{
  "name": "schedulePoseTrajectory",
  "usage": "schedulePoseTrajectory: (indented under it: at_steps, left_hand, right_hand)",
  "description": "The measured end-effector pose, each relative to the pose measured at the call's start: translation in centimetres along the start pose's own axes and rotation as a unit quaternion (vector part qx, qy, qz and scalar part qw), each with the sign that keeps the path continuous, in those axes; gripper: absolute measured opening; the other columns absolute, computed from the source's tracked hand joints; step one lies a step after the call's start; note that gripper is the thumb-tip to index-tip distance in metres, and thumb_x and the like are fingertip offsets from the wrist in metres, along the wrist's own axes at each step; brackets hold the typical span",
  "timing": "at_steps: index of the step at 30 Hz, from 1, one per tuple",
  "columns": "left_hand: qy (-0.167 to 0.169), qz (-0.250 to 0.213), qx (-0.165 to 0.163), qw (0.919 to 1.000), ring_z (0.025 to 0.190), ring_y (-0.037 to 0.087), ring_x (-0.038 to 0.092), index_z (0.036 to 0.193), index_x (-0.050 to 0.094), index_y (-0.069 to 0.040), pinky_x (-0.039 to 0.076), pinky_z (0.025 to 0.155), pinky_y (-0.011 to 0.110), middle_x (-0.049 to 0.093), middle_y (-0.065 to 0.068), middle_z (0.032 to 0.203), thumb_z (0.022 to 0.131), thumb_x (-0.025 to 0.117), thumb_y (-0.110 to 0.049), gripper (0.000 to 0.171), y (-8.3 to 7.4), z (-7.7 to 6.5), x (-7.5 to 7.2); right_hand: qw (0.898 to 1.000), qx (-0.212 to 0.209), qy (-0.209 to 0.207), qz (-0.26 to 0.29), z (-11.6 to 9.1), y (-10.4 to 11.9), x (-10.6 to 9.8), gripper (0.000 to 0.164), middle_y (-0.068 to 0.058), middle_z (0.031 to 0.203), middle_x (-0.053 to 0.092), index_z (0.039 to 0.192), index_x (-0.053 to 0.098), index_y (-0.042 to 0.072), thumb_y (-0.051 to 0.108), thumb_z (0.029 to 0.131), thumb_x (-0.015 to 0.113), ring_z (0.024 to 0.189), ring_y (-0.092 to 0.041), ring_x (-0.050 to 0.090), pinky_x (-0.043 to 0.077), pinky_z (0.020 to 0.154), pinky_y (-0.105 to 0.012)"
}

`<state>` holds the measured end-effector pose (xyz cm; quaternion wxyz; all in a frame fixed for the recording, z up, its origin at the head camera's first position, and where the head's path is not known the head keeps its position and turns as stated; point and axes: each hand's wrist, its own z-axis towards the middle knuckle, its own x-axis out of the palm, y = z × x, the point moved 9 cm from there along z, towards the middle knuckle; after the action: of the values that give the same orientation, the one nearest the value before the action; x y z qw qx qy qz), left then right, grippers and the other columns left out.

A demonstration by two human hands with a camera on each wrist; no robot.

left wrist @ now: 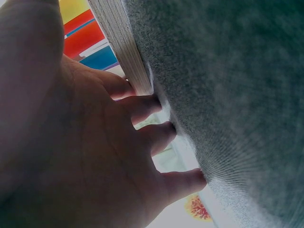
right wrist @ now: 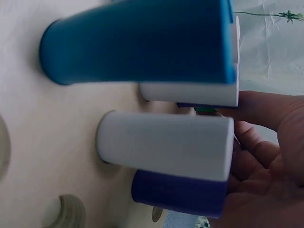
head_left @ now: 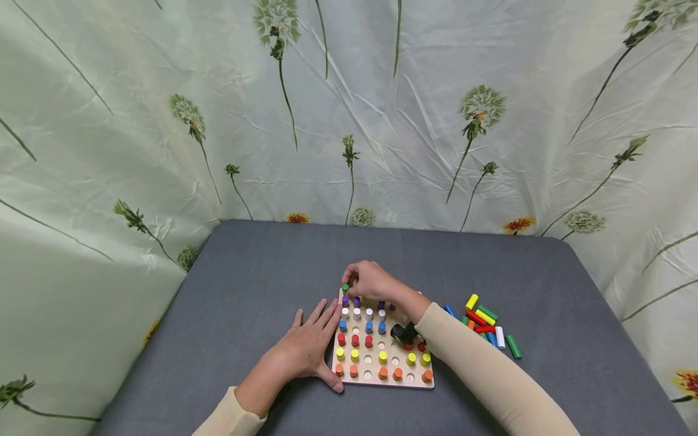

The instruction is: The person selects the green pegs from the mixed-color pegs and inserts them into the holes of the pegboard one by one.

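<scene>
A wooden pegboard lies on the grey table, with rows of orange, yellow, red, blue, white and purple pegs standing in its holes. My right hand is over the board's far left corner, pinching a green peg in its fingertips. In the right wrist view, a blue peg and a white peg stand in front and largely hide the green one. My left hand rests spread along the board's left edge, thumb at the near corner. The left wrist view shows its fingers against the wooden side.
Loose pegs in several colours lie piled to the right of the board, among them a green peg and a white peg. A black wrist camera hangs under my right wrist above the board. A flowered curtain hangs behind the table.
</scene>
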<state>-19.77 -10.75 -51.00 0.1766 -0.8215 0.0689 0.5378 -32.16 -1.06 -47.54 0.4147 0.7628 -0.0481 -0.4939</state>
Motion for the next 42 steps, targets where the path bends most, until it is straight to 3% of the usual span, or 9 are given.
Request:
schedulePoseTrajectory:
  at_steps: [9, 15, 20, 27, 31, 34, 42]
  left_hand:
    - [0.007, -0.001, 0.006, 1.0, 0.168, 0.035, 0.012, 0.172, 0.013, -0.013, 0.02, 0.124, 0.077, 0.012, 0.008, 0.181, 0.058, 0.085, -0.086, 0.154, 0.0, 0.0, 0.5]
    - [-0.003, -0.008, 0.008, 0.9999, 0.167, 0.037, 0.014, 0.172, 0.015, -0.011, 0.02, 0.123, 0.077, 0.015, 0.01, 0.18, 0.056, 0.088, -0.084, 0.155, 0.3, -0.2, 0.4]
    - [-0.002, -0.005, 0.004, 1.0, 0.167, 0.036, 0.014, 0.172, 0.013, -0.012, 0.02, 0.124, 0.077, 0.014, 0.009, 0.181, 0.056, 0.087, -0.085, 0.155, 0.4, -0.1, 0.4]
    - [-0.005, 0.007, -0.002, 1.0, 0.167, 0.036, 0.015, 0.172, 0.014, -0.011, 0.022, 0.124, 0.076, 0.016, 0.01, 0.18, 0.056, 0.086, -0.085, 0.156, -0.1, 0.2, 0.2]
    - [-0.002, 0.005, 0.0, 1.0, 0.167, 0.036, 0.016, 0.172, 0.014, -0.011, 0.023, 0.124, 0.076, 0.015, 0.01, 0.18, 0.056, 0.087, -0.084, 0.155, -0.4, 0.2, 0.1]
    - [-0.002, 0.005, 0.001, 1.0, 0.167, 0.036, 0.015, 0.171, 0.015, -0.011, 0.022, 0.124, 0.076, 0.015, 0.01, 0.18, 0.056, 0.087, -0.084, 0.155, -0.5, 0.3, 0.1]
    - [-0.002, 0.003, 0.004, 1.0, 0.167, 0.036, 0.015, 0.171, 0.015, -0.011, 0.021, 0.124, 0.077, 0.013, 0.01, 0.181, 0.056, 0.087, -0.085, 0.154, -0.3, 0.5, 0.3]
  right_hand:
    - [1.0, 0.012, 0.021, -0.005, -0.6, 0.1, 0.2, 0.014, -0.002, 0.096, 0.072, 0.104, 0.076, 0.01, 0.0, 0.095, 0.073, 0.08, -0.012, 0.06, 0.05, 0.073, -0.027]
    - [0.999, 0.006, 0.019, 0.039, -1.1, 0.3, -0.7, 0.023, -0.007, 0.109, 0.076, 0.112, 0.075, 0.007, -0.004, 0.098, 0.061, 0.093, -0.014, 0.069, 0.046, 0.073, -0.026]
    - [0.993, -0.015, -0.008, 0.113, -2.1, 0.7, -2.9, 0.023, -0.017, 0.119, 0.076, 0.116, 0.074, 0.005, 0.004, 0.102, 0.057, 0.105, -0.023, 0.072, 0.05, 0.079, -0.028]
    - [0.976, -0.049, -0.061, 0.204, -5.1, 1.0, -7.4, 0.02, -0.021, 0.122, 0.075, 0.121, 0.072, 0.003, 0.009, 0.105, 0.062, 0.119, -0.041, 0.068, 0.057, 0.101, -0.044]
    - [0.969, -0.039, -0.09, 0.227, -7.2, 0.3, -9.9, 0.022, -0.016, 0.122, 0.075, 0.123, 0.071, 0.003, 0.013, 0.105, 0.066, 0.114, -0.03, 0.071, 0.056, 0.105, -0.049]
    - [0.965, -0.019, -0.115, 0.235, -8.7, -0.7, -11.6, 0.023, -0.015, 0.122, 0.075, 0.124, 0.071, 0.003, 0.016, 0.105, 0.068, 0.108, -0.018, 0.071, 0.057, 0.105, -0.047]
    - [0.958, 0.019, -0.171, 0.229, -12.4, -4.2, -15.1, 0.028, -0.011, 0.121, 0.075, 0.125, 0.07, 0.001, 0.021, 0.105, 0.069, 0.104, -0.008, 0.071, 0.057, 0.093, -0.022]
